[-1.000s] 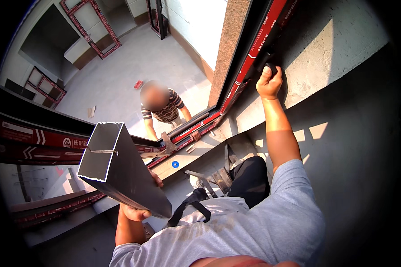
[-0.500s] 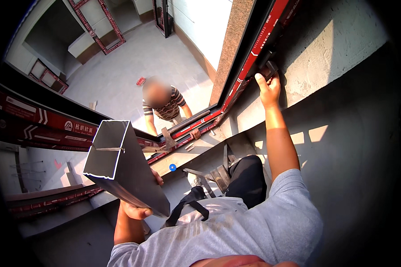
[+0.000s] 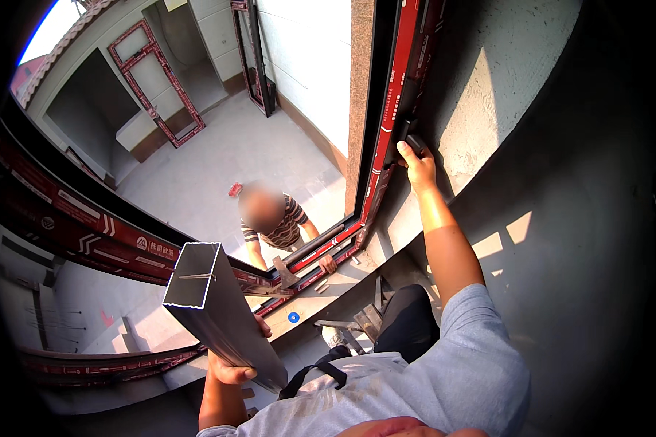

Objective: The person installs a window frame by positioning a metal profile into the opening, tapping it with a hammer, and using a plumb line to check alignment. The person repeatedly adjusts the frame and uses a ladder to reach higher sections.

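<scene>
My left hand [image 3: 232,373] is wrapped around a dark, hollow rectangular metal profile [image 3: 229,320]. The profile leans upward, its cut end showing two chambers. On the right, my raised right hand [image 3: 419,167] grips a small black block [image 3: 414,143] against the side of the window frame [image 3: 388,120], beside the wall; the fingers behind it are partly hidden. Red protective film covers the frame. Across the lower rail, another person [image 3: 275,226] in a striped shirt leans in, with one hand [image 3: 328,264] on the rail. A hatchet-like tool [image 3: 285,274] stands at the frame's lower corner.
A blue disc [image 3: 294,317] and small wooden strips [image 3: 321,287] lie on the sill [image 3: 346,275]. Below me is a wooden stool or step [image 3: 368,320]. Beyond the opening, a red-filmed frame [image 3: 157,84] and a dark frame [image 3: 254,62] lean against walls.
The view has swung, so the scene sits lower and the right side of the frame shifts left. My left hand keeps the profile, and my right hand stays at the black block.
</scene>
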Motion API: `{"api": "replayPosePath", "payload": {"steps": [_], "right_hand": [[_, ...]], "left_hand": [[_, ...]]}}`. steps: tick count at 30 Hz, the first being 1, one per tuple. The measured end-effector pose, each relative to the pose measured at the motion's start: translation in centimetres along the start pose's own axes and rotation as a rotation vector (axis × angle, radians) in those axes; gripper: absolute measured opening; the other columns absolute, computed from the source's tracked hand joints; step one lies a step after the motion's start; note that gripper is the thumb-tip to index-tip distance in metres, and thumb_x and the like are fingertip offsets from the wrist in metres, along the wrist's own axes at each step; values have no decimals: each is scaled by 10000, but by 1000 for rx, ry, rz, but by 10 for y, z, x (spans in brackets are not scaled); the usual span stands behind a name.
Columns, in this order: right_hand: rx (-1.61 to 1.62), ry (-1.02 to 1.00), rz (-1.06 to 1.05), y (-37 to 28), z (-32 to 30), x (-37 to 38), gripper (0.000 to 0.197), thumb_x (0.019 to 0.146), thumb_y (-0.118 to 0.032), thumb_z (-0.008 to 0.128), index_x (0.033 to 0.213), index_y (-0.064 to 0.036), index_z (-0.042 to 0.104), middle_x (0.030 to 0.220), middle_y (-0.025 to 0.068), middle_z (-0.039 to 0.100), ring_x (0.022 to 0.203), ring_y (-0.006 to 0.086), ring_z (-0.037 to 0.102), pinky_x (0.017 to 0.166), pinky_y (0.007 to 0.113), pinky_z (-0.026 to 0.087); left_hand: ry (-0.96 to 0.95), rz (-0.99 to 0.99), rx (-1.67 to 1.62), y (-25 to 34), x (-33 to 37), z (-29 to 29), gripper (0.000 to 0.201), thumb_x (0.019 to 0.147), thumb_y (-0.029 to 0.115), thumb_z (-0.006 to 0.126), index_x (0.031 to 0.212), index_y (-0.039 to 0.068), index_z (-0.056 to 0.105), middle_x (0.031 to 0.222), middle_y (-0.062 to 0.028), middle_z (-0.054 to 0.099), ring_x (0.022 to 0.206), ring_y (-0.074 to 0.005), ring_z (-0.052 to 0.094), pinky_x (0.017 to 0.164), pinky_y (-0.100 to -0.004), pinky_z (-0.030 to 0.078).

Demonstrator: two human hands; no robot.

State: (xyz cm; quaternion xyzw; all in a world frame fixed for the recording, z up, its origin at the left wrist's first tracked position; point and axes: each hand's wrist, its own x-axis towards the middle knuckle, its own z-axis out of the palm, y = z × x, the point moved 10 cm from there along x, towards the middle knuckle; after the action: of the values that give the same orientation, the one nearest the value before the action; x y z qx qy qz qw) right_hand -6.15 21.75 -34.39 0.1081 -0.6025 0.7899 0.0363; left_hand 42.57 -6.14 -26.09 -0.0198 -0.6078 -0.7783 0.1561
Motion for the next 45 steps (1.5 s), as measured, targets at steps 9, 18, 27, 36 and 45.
{"api": "replayPosePath", "payload": {"steps": [9,18,27,36,45], "right_hand": [[-28,107,43,1,-2,-5,548,841,-513,847,1160,-104,672,946,-41,646,730,60,574,589,232,475],[-220,124,-80,-11,-13,4,714,940,-564,714,1262,64,608,1025,104,696,844,170,683,764,316,555],[-588,182,-207,-39,-4,-4,907,979,-642,579,1382,160,450,871,207,728,773,257,741,736,368,585],[-458,129,-93,-39,1,-7,942,964,-641,614,1425,153,401,924,171,726,781,195,718,737,320,579],[-377,91,-17,-33,0,-7,623,1018,-570,585,1205,23,593,981,99,691,906,173,668,866,316,516]], "left_hand": [[-46,-95,-28,4,11,0,946,556,280,878,1341,-88,498,1083,-243,643,923,-304,685,778,-389,584],[-59,1,3,17,7,3,899,549,277,839,1316,-66,519,1100,-223,600,977,-311,637,834,-406,542],[-15,56,67,20,-1,8,904,593,401,885,1291,-49,526,1060,-212,585,956,-297,638,794,-392,559],[-28,44,9,20,0,11,851,603,368,875,1289,-21,554,1090,-219,587,990,-299,620,816,-401,540],[-61,12,103,-8,-11,-3,964,610,532,875,1273,-84,543,1105,-226,617,973,-278,648,803,-365,544]]}}
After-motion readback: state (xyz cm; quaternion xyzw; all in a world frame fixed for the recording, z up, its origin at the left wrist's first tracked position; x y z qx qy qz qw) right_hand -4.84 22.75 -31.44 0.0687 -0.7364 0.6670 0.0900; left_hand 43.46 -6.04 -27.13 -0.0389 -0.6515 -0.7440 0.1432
